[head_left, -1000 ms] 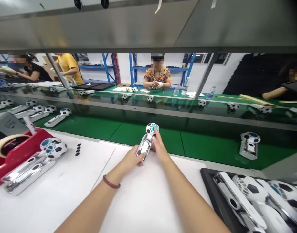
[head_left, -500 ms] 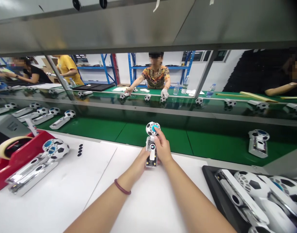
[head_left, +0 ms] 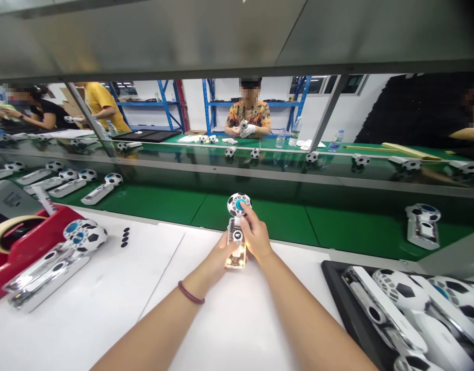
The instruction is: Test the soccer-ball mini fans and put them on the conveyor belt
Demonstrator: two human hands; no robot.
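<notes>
Clasping a lit soccer-ball-headed handheld device (head_left: 237, 236), left hand (head_left: 220, 255) and right hand (head_left: 259, 238) are left of the black tray (head_left: 334, 281)

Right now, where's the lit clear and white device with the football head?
Head view, centre: the lit device is in the left hand and right hand, at the far edge of the white tabletop.

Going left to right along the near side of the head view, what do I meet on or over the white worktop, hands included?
Red tape dispenser, black dots, left hand, held football-topped gadget, right hand, black tray.
</notes>
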